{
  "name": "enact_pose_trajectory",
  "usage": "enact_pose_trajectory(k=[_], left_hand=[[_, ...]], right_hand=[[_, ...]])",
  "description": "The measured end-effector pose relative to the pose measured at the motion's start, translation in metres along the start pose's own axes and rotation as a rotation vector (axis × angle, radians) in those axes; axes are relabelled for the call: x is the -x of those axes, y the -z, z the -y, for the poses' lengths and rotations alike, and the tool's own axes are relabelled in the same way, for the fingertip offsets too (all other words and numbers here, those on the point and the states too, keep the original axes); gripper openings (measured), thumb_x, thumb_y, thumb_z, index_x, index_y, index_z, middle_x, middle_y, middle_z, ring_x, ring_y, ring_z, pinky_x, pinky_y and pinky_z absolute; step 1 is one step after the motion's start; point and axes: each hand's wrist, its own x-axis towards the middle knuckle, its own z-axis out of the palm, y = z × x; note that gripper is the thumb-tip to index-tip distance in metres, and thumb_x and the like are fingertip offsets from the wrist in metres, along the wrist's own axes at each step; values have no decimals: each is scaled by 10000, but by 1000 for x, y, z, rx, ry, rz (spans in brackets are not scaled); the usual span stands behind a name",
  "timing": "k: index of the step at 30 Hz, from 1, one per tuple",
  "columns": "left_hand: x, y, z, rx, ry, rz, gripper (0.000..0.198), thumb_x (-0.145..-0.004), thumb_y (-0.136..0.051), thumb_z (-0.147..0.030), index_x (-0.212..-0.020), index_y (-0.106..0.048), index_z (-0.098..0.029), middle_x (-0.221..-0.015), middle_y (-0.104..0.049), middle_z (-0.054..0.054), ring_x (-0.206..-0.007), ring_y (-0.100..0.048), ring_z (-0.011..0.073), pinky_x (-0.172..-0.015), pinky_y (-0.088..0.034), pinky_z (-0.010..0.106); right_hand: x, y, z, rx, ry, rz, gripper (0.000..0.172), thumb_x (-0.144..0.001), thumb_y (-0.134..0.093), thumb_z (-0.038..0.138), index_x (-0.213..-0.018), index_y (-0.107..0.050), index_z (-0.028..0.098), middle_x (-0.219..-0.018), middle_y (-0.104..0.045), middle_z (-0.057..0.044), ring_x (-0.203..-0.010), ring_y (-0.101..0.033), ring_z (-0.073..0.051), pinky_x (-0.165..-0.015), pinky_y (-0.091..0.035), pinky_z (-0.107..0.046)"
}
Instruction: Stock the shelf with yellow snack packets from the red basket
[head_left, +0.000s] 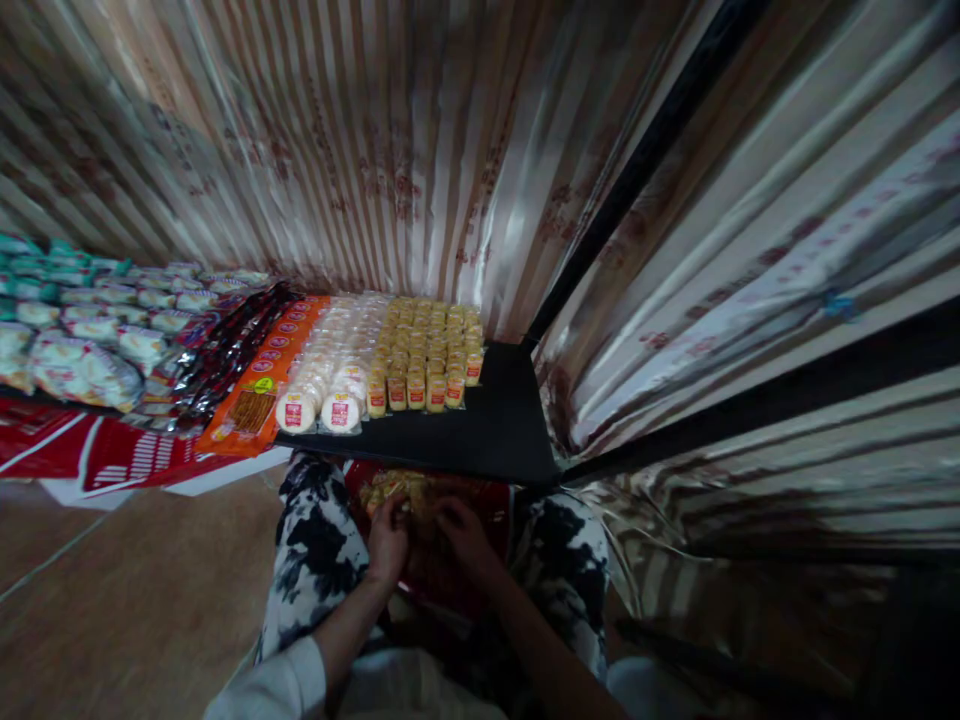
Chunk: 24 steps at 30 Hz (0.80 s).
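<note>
Low between my knees is a red carton with a heap of yellow wrapped snack packets in it. My left hand is at the heap with its fingers closed in a pinch on one small packet. On the other side of the heap, my right hand has its fingers curled in against the packets. Dim light hides what those fingers hold. Just beyond, rows of yellow snack packets with red labels stand upright on a black shelf.
White round cracker packs are lined up left of the yellow rows. Farther left come an orange bag, dark red packs and white bags. Striped curtains close off the back and right, along a black frame bar.
</note>
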Motion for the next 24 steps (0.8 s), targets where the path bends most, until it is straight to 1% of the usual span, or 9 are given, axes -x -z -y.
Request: enact_pose_trajectory(k=[4, 7, 9, 11, 14, 16, 18, 20, 24], left_hand=[[5, 10, -17, 8, -105, 35, 481, -695, -431, -61, -1147, -552, -174, -1160, -582, 86, -1088, -549, 183, -947, -446, 335], [11, 17, -36, -6, -260, 25, 509, -751, -420, -107, -1253, -457, -184, -1289, -495, 98, -1211, -456, 193, -1012, -393, 370], [13, 20, -46, -39, -359, 49, 524, -763, -428, -120, -1281, -427, -203, -1360, -430, 90, -1275, -384, 194, -1056, -342, 383], [13, 22, -55, -74, -411, 90, 487, -772, -436, -133, -1250, -463, -223, -1387, -396, 78, -1284, -374, 193, -1060, -336, 378], [11, 22, -63, -64, -441, 104, 375, -790, -419, -148, -1135, -549, -219, -1330, -456, 74, -1234, -436, 186, -1041, -362, 368], [9, 21, -68, -30, -456, 98, 334, -793, -422, -162, -1090, -570, -206, -1252, -527, 79, -1187, -480, 184, -1027, -376, 368], [8, 21, -73, -4, -459, 112, 312, -787, -445, -181, -1067, -582, -201, -1176, -582, 76, -1135, -518, 185, -1007, -394, 364], [8, 20, -79, 5, -433, 138, 295, -781, -477, -218, -1050, -595, -201, -1111, -620, 71, -1071, -557, 192, -965, -425, 360], [5, 17, -91, 54, -331, 222, 310, -782, -512, -342, -1020, -616, -171, -1024, -665, 82, -949, -607, 207, -879, -464, 352]], right_hand=[[10, 18, 27, -61, 24, 76, 104, -686, -546, 271, -743, -603, 205, -733, -604, 15, -736, -554, -169, -708, -450, -277], [12, 29, 43, -72, 61, 116, 80, -683, -552, 261, -716, -592, 200, -716, -587, 21, -730, -540, -159, -696, -440, -258], [12, 36, 50, -85, 76, 154, 79, -686, -558, 261, -721, -591, 199, -738, -594, 17, -751, -540, -161, -690, -441, -252], [13, 42, 56, -116, 69, 202, 90, -697, -567, 275, -741, -589, 200, -754, -600, 15, -752, -544, -159, -666, -442, -243], [14, 48, 62, -204, 16, 245, 119, -727, -564, 313, -776, -571, 205, -704, -584, 32, -664, -533, -132, -593, -420, -216], [13, 51, 65, -279, -18, 236, 139, -735, -572, 334, -786, -560, 206, -670, -571, 42, -612, -519, -116, -556, -398, -205], [11, 54, 67, -343, -39, 207, 179, -734, -586, 364, -813, -566, 205, -672, -581, 36, -607, -529, -118, -551, -400, -209], [7, 56, 67, -388, -29, 160, 246, -740, -590, 411, -874, -584, 204, -719, -613, 17, -643, -557, -128, -587, -426, -228], [-3, 58, 67, -431, -4, 31, 421, -707, -643, 482, -1029, -602, 215, -934, -648, -27, -700, -589, -123, -651, -453, -253]])
